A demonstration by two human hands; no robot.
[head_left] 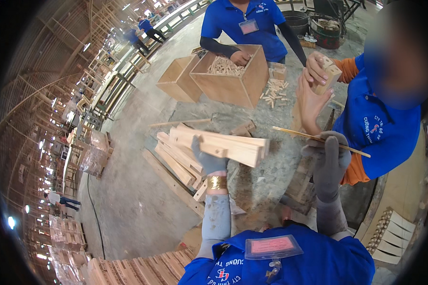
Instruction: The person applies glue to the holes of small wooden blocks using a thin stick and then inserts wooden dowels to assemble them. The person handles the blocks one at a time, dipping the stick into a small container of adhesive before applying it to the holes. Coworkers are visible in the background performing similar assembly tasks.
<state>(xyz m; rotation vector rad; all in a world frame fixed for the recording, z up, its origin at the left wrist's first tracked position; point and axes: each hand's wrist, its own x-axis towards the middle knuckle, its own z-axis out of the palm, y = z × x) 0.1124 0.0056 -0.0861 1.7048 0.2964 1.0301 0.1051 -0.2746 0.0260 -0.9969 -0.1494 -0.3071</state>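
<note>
My left hand [207, 157], in a grey glove, is closed around pale wooden bars [228, 146] held side by side, with a dark hole showing in the near one. Below them more wooden bars [176, 161] lie stacked at a slant. In my right hand [326, 149], also gloved in grey, a thin yellowish wooden stick [290, 130] is pinched between the fingers, its tip pointing left toward the bars. A co-worker close on the right holds a short wooden block [327, 78] in both bare hands.
Past the bars stands a plywood box [233, 88] of small dowels, with another person's hand in it; a second box [178, 80] adjoins it. Loose dowels [274, 91] lie on the floor. Wooden pieces [138, 268] line the lower left. Curved pale pieces [392, 237] lie at lower right.
</note>
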